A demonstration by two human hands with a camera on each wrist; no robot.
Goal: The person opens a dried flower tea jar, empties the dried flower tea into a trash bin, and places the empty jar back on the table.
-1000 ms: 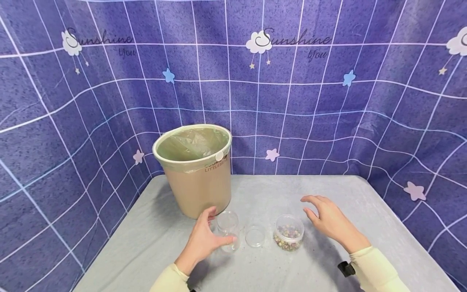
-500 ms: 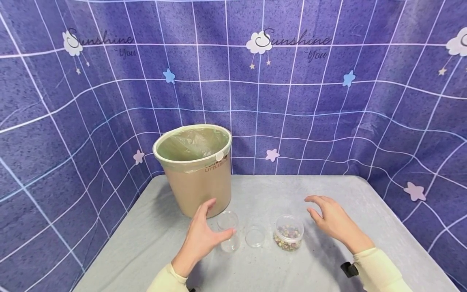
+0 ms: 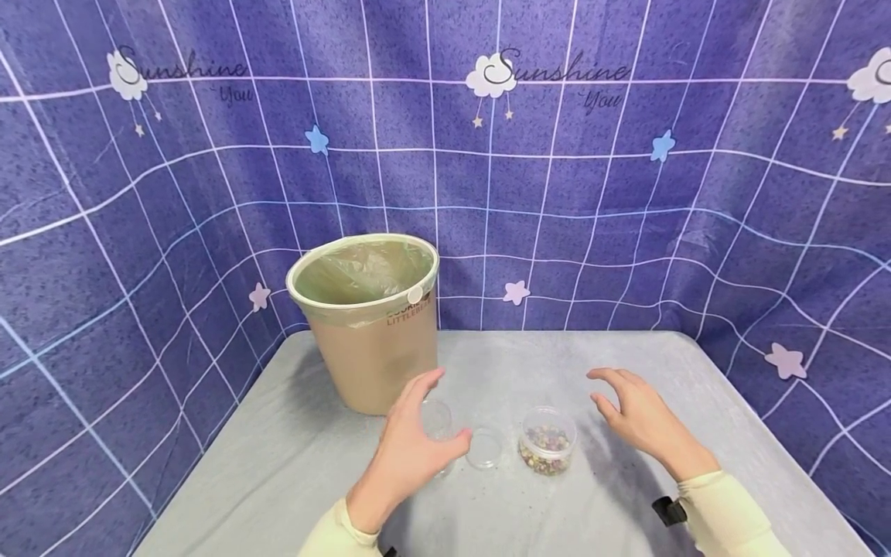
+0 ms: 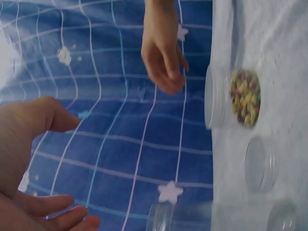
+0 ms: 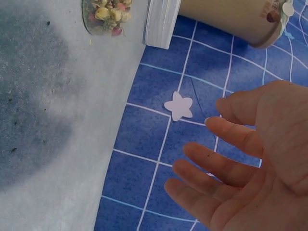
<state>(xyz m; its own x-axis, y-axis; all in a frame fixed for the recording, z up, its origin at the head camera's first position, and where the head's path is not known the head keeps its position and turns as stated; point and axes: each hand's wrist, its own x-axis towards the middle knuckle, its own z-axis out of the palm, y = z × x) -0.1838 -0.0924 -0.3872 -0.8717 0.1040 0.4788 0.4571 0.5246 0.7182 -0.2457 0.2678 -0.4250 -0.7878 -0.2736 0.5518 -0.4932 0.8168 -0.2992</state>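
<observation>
My left hand point(image 3: 411, 449) hovers over the table, its thumb and fingers spread apart with nothing between them. Partly hidden behind it stands a tall clear jar point(image 3: 438, 422); in the left wrist view this jar point(image 4: 231, 216) is at the bottom edge, apart from the fingers. A clear round lid point(image 3: 483, 448) lies right of the jar. Farther right sits a short clear tub point(image 3: 547, 441) with a closed top, holding small dried flowers point(image 4: 246, 98). My right hand point(image 3: 640, 418) hangs in the air right of the tub, fingers loosely bent and holding nothing.
A tan bin point(image 3: 376, 356) with a plastic liner stands at the back left of the grey table point(image 3: 557, 363). A blue gridded curtain point(image 3: 550, 186) hangs behind and along the sides. Tiny dark crumbs dot the cloth near the tub.
My left hand has come away from the tall jar, then shifted up and to the right in front of it. The right hand has drifted slightly right. The head view tilted a little.
</observation>
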